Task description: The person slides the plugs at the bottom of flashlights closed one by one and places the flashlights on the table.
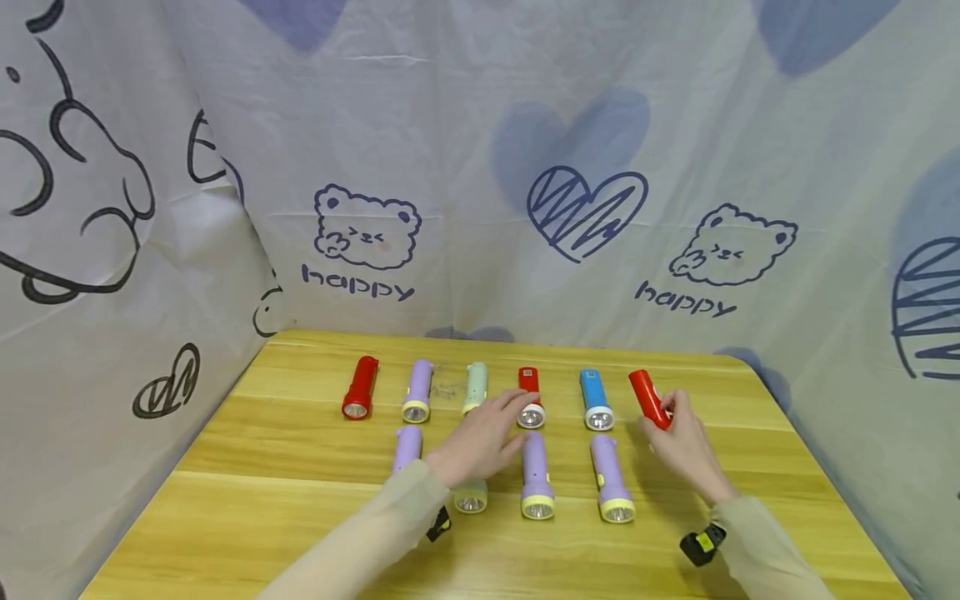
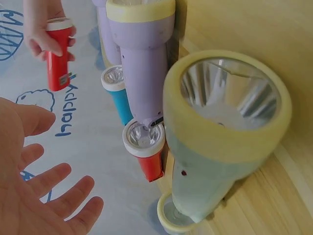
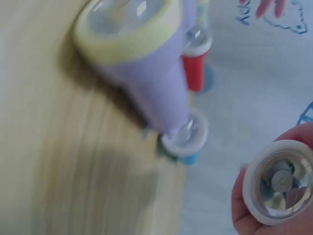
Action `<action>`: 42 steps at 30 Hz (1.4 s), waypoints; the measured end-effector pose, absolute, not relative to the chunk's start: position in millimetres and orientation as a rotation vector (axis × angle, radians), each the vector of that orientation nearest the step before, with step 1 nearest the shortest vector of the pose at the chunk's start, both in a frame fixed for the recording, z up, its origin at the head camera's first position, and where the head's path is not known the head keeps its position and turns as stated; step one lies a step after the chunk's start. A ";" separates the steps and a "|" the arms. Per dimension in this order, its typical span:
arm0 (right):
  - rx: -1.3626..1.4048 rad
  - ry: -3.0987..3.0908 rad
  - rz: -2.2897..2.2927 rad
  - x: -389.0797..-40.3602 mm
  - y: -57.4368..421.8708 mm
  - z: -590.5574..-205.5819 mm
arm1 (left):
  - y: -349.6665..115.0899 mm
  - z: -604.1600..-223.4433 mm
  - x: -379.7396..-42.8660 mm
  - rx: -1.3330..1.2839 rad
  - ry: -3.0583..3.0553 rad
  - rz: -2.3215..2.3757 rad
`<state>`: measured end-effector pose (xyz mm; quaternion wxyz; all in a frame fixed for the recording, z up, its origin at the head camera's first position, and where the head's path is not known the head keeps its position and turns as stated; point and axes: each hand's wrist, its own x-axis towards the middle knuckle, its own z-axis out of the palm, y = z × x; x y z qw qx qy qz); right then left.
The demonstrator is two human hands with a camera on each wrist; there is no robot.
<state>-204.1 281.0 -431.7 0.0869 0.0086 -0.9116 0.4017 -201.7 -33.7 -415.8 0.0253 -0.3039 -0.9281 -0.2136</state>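
Observation:
My right hand (image 1: 684, 442) grips a red flashlight (image 1: 649, 398) above the table's right side. Its white-rimmed lens (image 3: 281, 181) faces the right wrist camera. Fingers spread, my left hand (image 1: 483, 437) hovers over the middle of the rows and holds nothing. It partly covers a red flashlight with a white head (image 1: 531, 415), a pale green flashlight (image 1: 477, 383) behind and another pale green flashlight (image 2: 215, 147) in front. A blue flashlight (image 1: 595, 398) lies left of the held one. Two purple flashlights, one at centre (image 1: 536, 471) and one farther right (image 1: 611, 483), lie in front.
Farther left lie a dark red flashlight (image 1: 362, 387), a purple flashlight (image 1: 418, 390) and, partly behind my left hand, another purple flashlight (image 1: 407, 446). All rest on a wood-grain table (image 1: 285, 517). A printed white cloth (image 1: 465, 267) hangs behind and at the sides.

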 end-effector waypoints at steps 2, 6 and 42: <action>0.012 -2.672 1.325 -202.7 273.3 -425.1 | -37.0 -414.2 -201.3 -0.933 -2.862 -0.688; 0.035 -2.593 1.566 -199.7 258.3 -414.0 | -42.7 -413.0 -200.8 -0.925 -2.838 -0.749; 0.736 -2.462 2.319 -193.1 193.6 -411.3 | -49.5 -384.1 -202.2 -0.737 -2.582 -1.878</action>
